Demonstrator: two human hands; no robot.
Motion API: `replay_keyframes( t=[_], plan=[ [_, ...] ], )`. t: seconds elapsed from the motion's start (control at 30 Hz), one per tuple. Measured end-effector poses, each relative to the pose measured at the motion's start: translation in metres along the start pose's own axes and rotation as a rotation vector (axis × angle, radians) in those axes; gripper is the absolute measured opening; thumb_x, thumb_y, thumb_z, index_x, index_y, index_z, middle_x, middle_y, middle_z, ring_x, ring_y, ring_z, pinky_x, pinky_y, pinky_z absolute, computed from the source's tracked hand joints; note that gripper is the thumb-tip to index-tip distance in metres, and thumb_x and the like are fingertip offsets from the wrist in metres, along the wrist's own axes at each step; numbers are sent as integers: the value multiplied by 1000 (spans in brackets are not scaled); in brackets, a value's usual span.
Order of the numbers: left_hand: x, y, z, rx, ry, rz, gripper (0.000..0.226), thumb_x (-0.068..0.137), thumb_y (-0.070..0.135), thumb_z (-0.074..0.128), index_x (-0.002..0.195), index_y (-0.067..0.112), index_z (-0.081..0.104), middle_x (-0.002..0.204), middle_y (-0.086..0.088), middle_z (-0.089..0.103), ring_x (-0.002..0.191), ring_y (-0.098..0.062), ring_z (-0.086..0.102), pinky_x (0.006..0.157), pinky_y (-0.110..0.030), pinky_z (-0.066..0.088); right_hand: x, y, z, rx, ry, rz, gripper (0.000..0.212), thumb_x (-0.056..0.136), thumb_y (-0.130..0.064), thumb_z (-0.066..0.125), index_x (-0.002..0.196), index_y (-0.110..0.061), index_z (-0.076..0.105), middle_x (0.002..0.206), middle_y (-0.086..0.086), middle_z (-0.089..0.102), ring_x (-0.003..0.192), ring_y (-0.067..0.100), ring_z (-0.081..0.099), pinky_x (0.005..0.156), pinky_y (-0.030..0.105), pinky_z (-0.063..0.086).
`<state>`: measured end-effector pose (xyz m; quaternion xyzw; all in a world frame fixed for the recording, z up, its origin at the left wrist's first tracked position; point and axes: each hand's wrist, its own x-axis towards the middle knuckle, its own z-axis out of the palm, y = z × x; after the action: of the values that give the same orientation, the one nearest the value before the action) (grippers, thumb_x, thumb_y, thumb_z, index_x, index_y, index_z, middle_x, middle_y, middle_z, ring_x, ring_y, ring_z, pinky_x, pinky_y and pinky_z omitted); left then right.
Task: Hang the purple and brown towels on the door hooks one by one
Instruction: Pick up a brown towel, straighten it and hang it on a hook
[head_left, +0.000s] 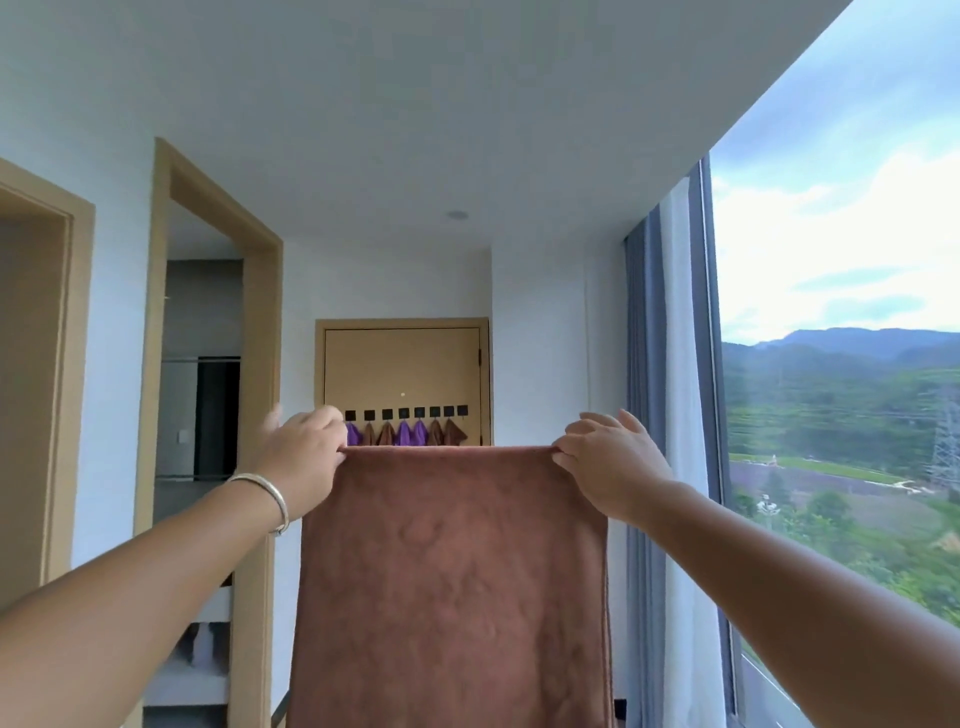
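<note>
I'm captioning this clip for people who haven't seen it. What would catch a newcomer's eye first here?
First, the big brown towel held up flat in the middle, its top corners pinched by the left hand and the right hand. Behind it, on the far door, a row of black hooks carries small purple and brown towels. At the right, a tall window shows green hills.

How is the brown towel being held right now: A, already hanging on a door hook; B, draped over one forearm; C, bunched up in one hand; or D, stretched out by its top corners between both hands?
D: the left hand and right hand each pinch a top corner of the brown towel, which hangs spread flat between them.
</note>
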<state>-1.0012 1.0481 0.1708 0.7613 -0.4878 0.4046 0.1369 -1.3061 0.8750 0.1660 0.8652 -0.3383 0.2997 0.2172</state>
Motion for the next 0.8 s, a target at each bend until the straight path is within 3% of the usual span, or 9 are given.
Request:
replay_keyframes(
  t=[0.1,0.17,0.4,0.8],
  plan=[
    [-4,9,1,86,0,3,21,99,22,38,111,24,55,127,9,48,138,-14,34,115,-51,11,-2,-4,-3,-34,67,50,36,104,-36,30,129,-34,56,142,-8,46,144,16,21,119,47,8],
    [-6,14,3,134,-41,-7,28,101,21,35,122,23,52,141,8,41,145,-15,21,116,-52,9,-4,-5,0,-25,81,67,37,104,-36,30,132,-34,55,148,-5,41,146,18,16,119,48,5],
    [-10,26,17,79,-49,-42,19,100,21,37,107,23,55,147,5,38,141,-13,27,115,-53,13,-7,6,21,13,56,83,36,104,-35,32,130,-34,57,148,-3,41,146,19,14,118,50,5],
    [0,30,76,115,-121,-51,25,101,24,34,116,26,53,143,7,39,133,-11,37,114,-49,16,17,15,81,48,5,55,35,103,-34,35,132,-35,56,151,-2,37,148,21,12,119,50,6]
  ],
)
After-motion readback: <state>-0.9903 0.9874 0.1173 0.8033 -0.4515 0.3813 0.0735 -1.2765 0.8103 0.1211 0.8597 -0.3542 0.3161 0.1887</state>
